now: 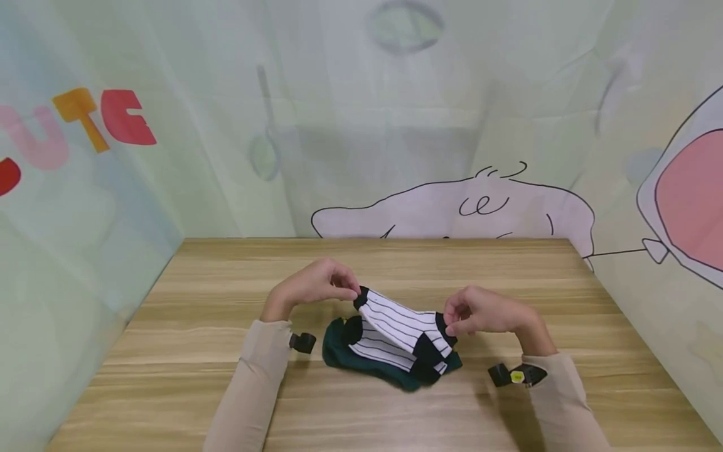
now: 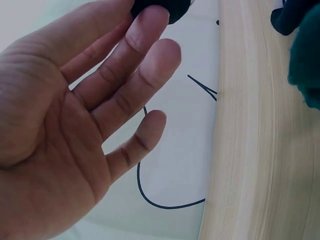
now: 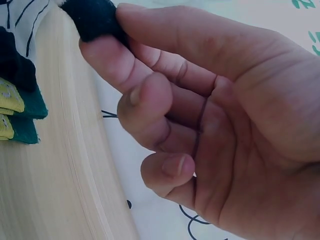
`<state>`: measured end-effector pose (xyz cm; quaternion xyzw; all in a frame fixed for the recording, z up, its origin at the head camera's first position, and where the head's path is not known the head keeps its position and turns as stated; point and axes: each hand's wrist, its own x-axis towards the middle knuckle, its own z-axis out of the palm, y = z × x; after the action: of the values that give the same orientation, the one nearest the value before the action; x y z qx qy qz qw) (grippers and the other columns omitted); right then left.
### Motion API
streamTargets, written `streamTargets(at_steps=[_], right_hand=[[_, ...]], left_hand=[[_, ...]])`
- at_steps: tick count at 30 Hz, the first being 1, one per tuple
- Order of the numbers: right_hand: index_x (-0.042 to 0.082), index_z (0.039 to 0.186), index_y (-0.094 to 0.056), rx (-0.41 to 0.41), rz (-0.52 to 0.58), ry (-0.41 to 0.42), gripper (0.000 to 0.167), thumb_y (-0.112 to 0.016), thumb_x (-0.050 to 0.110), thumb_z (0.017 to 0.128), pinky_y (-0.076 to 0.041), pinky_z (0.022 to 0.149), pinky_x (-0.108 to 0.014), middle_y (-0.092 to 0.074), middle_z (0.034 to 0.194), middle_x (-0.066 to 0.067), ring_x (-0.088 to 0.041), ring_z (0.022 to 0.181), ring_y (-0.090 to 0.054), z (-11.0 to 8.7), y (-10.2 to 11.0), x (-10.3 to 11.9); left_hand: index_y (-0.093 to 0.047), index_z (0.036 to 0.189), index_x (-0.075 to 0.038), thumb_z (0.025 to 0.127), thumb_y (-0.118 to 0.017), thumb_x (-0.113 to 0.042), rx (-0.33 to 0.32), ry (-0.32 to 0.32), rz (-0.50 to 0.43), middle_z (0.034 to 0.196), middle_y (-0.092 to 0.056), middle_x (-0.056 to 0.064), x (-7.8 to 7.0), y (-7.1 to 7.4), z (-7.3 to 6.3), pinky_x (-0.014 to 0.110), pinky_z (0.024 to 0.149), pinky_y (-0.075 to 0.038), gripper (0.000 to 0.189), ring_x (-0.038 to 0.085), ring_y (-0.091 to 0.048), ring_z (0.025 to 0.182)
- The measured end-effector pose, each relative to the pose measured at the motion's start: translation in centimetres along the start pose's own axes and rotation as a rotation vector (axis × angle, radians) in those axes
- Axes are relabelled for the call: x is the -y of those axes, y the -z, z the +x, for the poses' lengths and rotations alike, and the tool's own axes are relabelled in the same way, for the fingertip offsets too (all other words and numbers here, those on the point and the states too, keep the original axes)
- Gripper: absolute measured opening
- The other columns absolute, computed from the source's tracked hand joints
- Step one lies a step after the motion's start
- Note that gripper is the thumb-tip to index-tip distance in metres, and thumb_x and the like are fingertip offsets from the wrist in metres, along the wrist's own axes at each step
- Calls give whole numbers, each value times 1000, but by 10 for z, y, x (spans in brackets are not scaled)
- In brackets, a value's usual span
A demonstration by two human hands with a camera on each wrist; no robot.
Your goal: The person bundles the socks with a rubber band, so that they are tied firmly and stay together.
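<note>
Looks mid-job, maybe halfway at a guess. Done, judging by the lie: green socks (image 1: 334, 351) down on the counter (image 1: 158, 364), lower sock (image 1: 378, 353) (striped) spread on top of them, running roughly the same way. Remaining, prob.: upper sock (image 1: 398, 321), also striped, not yet flat on anything. Can't tell from a still whether being laid down or picked up.

L to R now. Far L: L grip (image 1: 309, 285), pinching black end (prob. toe) of upper sock betw. thumb & fingertip; other fingers loose & off the cloth, per L wrist view. Just below & R of it in head view: green socks, sticking out past lower sock's black end. Centre: upper sock, held fairly taut betw. both grips, raised over lower sock, slanting down toward R in head view. Right under: lower sock, partly hidden, black heels overlapping as seen from above; actual contact there unclear. Farther R: black cuff end of upper sock, nipped in R grip (image 1: 488, 309) betw. thumb & index; remaining fingers curled, no cloth in them. Below that end: green socks again, w/ yellow patches (image 3: 10, 101), two layers in R wrist view, so poss. a pair.
</note>
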<state>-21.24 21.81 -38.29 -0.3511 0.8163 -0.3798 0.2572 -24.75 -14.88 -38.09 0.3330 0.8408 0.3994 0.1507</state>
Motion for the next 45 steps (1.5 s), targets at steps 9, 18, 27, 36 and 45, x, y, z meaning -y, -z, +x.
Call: streamTargets(at_steps=[9, 18, 27, 36, 45], right_hand=[[7, 83, -65, 31, -3, 8, 11, -74, 9, 89, -43, 54, -21, -57, 72, 4, -7, 59, -51, 3, -1, -3], [5, 86, -63, 64, 41, 9, 11, -72, 8, 91, -43, 54, -21, -57, 75, 3, -7, 61, -50, 5, -4, -7], [5, 87, -63, 112, 46, 25, 10, -72, 7, 90, -41, 55, -19, -58, 74, 6, -5, 62, -50, 10, -6, -15], [5, 86, -63, 147, 68, 13, 10, -72, 7, 89, -41, 57, -19, -58, 72, 7, -6, 62, -50, 11, -8, -18], [3, 86, -63, 149, 62, 17, 11, -73, 6, 89, -44, 63, -20, -58, 77, 5, -7, 69, -53, 13, -10, -24]], left_hand=[[-76, 95, -12, 91, -75, -14, 54, 14, -19, 86, -71, -2, 2, 2, -1, 31, 75, -54, 5, 17, -64, 77], [-75, 95, -9, 91, -74, -12, 133, -37, -60, 87, -72, 0, 8, 1, -3, 31, 76, -54, 5, 18, -65, 78], [-75, 95, -6, 92, -73, -10, 229, 2, -99, 86, -71, 3, 7, -2, -2, 31, 77, -54, 5, 29, -66, 81], [-74, 93, -2, 91, -72, -5, 316, 28, -89, 88, -71, 0, 11, -8, 2, 30, 78, -54, 3, 15, -63, 78], [-73, 92, -1, 90, -72, -3, 375, 82, -65, 84, -69, -1, 11, -12, 4, 25, 77, -52, 3, 11, -60, 75]])
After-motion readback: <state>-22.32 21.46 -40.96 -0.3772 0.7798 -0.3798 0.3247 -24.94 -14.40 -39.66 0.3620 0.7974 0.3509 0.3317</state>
